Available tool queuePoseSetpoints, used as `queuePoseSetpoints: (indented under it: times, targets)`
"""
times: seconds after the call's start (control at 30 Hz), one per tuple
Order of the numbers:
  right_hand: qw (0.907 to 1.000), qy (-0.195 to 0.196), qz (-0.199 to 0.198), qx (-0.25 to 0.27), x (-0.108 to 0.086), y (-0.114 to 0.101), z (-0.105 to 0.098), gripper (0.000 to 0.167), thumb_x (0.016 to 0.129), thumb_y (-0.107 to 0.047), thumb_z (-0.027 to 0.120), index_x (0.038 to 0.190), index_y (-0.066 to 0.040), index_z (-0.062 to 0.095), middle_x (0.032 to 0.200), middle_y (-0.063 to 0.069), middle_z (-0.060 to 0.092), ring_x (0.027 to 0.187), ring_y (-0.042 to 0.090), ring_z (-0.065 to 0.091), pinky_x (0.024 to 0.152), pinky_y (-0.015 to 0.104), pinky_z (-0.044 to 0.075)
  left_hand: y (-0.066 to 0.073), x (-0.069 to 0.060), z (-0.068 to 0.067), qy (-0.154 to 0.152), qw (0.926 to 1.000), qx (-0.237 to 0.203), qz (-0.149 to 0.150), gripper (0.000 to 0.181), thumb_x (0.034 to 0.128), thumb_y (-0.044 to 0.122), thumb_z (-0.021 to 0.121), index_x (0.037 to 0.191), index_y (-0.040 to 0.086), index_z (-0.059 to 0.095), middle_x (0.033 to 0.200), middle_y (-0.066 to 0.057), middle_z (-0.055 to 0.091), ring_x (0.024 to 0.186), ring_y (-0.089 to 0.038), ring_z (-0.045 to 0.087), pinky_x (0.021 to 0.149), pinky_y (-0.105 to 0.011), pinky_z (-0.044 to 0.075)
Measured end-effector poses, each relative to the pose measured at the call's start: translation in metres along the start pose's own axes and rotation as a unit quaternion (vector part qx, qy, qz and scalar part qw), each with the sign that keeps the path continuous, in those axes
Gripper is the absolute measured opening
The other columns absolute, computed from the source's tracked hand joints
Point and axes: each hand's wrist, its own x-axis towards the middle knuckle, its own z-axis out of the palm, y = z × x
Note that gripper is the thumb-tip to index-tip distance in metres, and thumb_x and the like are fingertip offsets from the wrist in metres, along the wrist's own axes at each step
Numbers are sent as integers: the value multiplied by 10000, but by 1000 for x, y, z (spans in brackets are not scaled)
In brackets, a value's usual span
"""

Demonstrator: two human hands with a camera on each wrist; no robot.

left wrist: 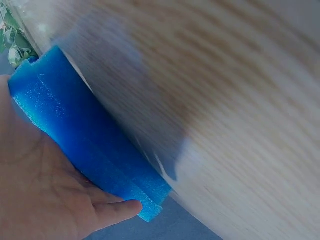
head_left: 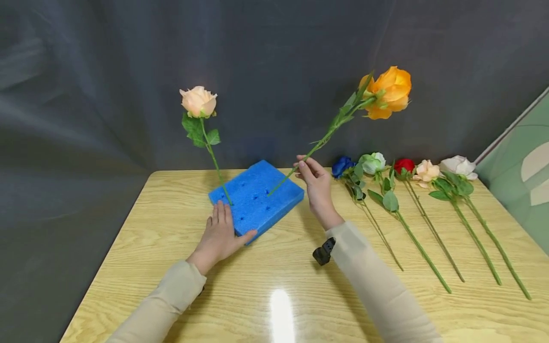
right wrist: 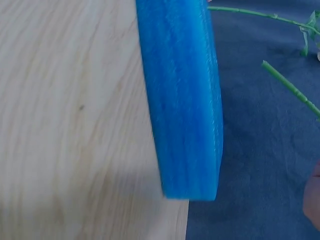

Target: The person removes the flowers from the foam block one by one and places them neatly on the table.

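A blue foam block with several small holes lies turned at an angle near the table's back edge. My left hand rests on its near left corner, fingers straight and thumb along the front side; the palm is against the block in the left wrist view. A peach rose stands in the foam just beyond those fingers, leaning slightly left. My right hand pinches the lower stem of an orange rose, its bloom tilted up and right. The right wrist view shows the stem's cut end apart from the foam.
On the right of the wooden table lie a blue rose, a pale green rose, a red rose, another peach rose and a white rose, stems toward me. A dark curtain hangs behind.
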Motion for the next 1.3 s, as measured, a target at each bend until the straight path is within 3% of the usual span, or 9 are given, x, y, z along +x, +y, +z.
queuePoseSetpoints:
  times: [0.33,0.57,0.67,0.77,0.9,1.1,1.3]
  targets:
    - [9991,-142,133,-378,-5,2,-25,149,975,-106,539,1057,-112,664,859,-107,684,789,17,623,781,201,546,-1,3,3,58,10000,-23,-3,1083,883,688,452,1493,-103,32,1568,-300,-55,1466,-447,11,1158,-596,211]
    - [9983,-144,211,-523,-9,3,-37,233,970,-85,542,1150,31,633,829,-141,686,763,10,622,751,194,546,0,2,4,40,10000,-24,-17,1082,883,691,447,1494,-99,30,1568,-297,-61,1466,-444,5,1159,-592,212]
    - [9978,-249,277,-548,-12,3,-44,179,968,-90,547,1093,-56,670,837,-135,690,768,13,624,748,194,549,0,2,4,44,10000,-35,-26,1082,884,688,450,1494,-101,30,1568,-298,-61,1465,-445,8,1158,-593,215]
    - [9967,-390,369,-609,-14,3,-51,173,969,-118,554,981,-227,687,861,-140,688,803,9,628,749,179,548,0,2,4,88,10000,-43,-1,1078,885,683,455,1493,-106,40,1567,-304,-48,1464,-449,18,1154,-596,222]
    - [9934,-622,533,-806,-16,3,-63,193,977,-160,547,961,-296,683,917,-170,673,864,-1,624,758,164,543,-1,2,3,145,9999,-43,32,1074,885,678,462,1491,-109,55,1566,-309,-31,1463,-453,30,1149,-598,231]
    - [9883,-928,793,-918,-16,1,-84,157,976,-170,550,1023,-253,675,934,-147,678,881,19,635,759,163,548,-1,2,3,129,9999,7,49,1077,883,686,455,1493,-106,53,1568,-307,-30,1464,-452,30,1147,-596,239]
    - [9802,-1236,874,-1279,-19,-2,-102,148,982,-216,543,1006,-295,665,882,-125,663,845,3,620,762,168,547,-2,1,4,135,9998,116,72,1074,885,689,446,1493,-106,55,1567,-310,-18,1465,-450,33,1146,-594,244]
